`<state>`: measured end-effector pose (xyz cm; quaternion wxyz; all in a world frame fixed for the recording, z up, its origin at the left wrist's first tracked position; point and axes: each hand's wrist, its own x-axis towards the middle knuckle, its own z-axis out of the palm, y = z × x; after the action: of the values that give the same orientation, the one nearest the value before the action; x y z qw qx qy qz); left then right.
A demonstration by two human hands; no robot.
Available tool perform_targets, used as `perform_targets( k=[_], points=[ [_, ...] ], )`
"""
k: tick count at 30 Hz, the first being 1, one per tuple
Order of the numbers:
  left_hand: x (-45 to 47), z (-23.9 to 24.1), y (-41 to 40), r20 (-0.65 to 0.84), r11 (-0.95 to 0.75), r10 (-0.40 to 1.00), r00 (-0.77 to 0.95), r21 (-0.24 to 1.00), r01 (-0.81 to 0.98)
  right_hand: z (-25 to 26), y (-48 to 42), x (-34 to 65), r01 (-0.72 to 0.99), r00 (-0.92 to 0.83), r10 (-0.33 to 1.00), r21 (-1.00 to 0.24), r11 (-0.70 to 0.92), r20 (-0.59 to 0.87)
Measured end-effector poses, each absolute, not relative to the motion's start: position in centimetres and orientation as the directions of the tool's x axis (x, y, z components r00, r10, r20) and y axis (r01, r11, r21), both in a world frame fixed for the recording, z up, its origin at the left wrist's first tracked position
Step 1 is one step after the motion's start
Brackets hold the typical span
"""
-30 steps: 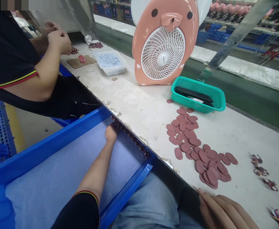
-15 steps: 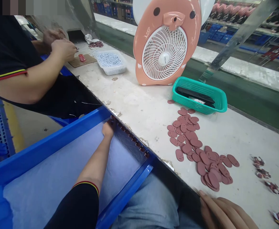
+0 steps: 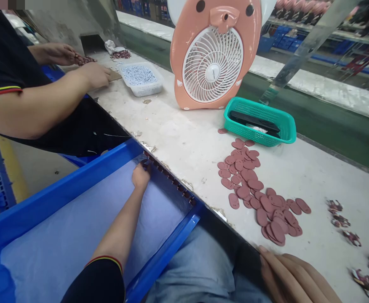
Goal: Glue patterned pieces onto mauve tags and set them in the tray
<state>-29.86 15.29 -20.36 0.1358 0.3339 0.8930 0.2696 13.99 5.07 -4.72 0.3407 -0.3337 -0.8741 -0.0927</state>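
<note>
- Now, left hand: fingers bent at the row of small dark parts, grip unclear.
- Right hand: fingers loose, holding nothing.
- Risk: a bumped blue tray could scatter that row.

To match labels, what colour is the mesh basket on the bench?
The mesh basket is teal green; the head view shows it best.

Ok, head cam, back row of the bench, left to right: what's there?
Co-worker's hand → white plastic basket of pale blue pieces → pink animal-shaped electric fan → teal mesh basket
</note>
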Motion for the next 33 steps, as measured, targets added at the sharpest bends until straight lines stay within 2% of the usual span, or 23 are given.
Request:
perform_targets(
  k=[14, 24, 33],
  points=[
    [-26.8, -20.7, 13.9, -0.058, 0.545, 0.787, -0.614, 0.531, 0.649, -5.3, 4.9, 14.7, 0.623, -0.552, 0.496, -0.064, 0.779, 0.67],
    [-26.4, -21.0, 14.6, -0.053, 0.598, 0.754, -0.655, 0.469, 0.651, -5.3, 4.9, 14.5, 0.606, -0.546, 0.475, -0.066, 0.793, 0.689],
    [-26.4, -21.3, 14.4, -0.02, 0.58, 0.751, -0.66, 0.497, 0.645, -5.0, 5.1, 14.3, 0.592, -0.562, 0.476, -0.072, 0.802, 0.676]
  ],
)
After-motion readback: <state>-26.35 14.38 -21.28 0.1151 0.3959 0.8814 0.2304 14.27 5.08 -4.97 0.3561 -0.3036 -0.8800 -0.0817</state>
